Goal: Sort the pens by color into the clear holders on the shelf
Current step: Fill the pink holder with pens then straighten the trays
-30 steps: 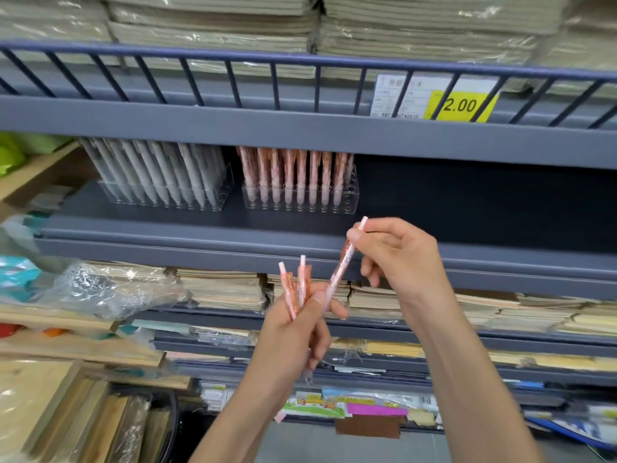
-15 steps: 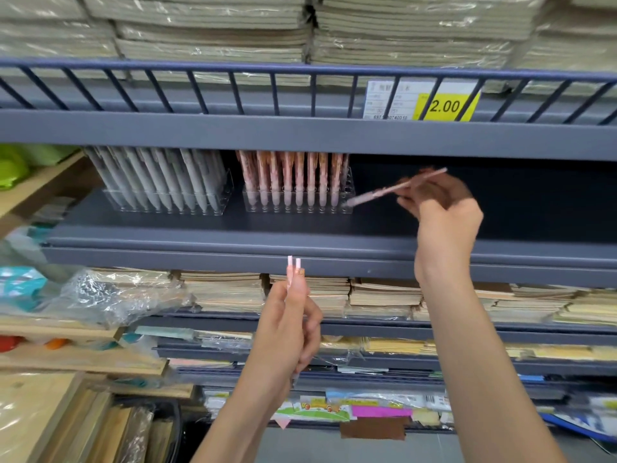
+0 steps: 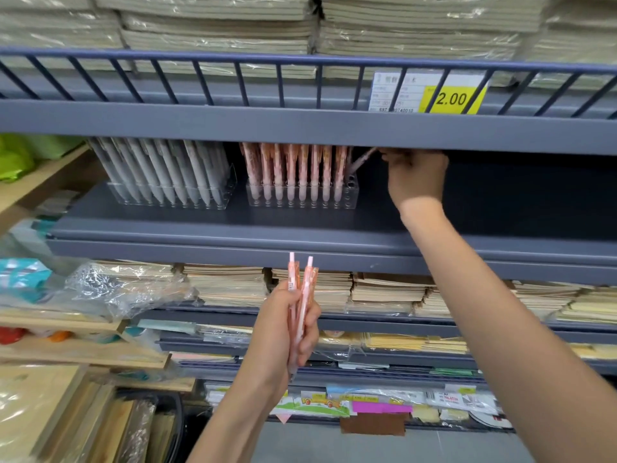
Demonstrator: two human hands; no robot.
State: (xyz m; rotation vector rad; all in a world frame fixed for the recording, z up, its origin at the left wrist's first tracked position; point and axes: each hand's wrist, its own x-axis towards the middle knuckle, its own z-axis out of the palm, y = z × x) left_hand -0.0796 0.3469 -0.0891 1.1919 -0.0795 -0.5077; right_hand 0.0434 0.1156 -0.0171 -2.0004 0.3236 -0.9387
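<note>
Right hand [image 3: 415, 177] pinches a tilted pink pen [image 3: 362, 160] over the pink holder [image 3: 350, 199], right-end slots; I'd upright it before lowering. Left hand [image 3: 283, 329] grips two spare pens [image 3: 302, 292].

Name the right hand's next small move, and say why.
Probably stand the pink pen upright and push it down into the right end of the clear holder. The right hand grips its top; it leans, tip at that end, where holes look empty. The left hand holds two more pens.

place: stationery shop | cues: yellow price tag [image 3: 450, 99] on shelf rail [image 3: 233, 58]; wrapped notebook stacks [image 3: 217, 25]
</note>
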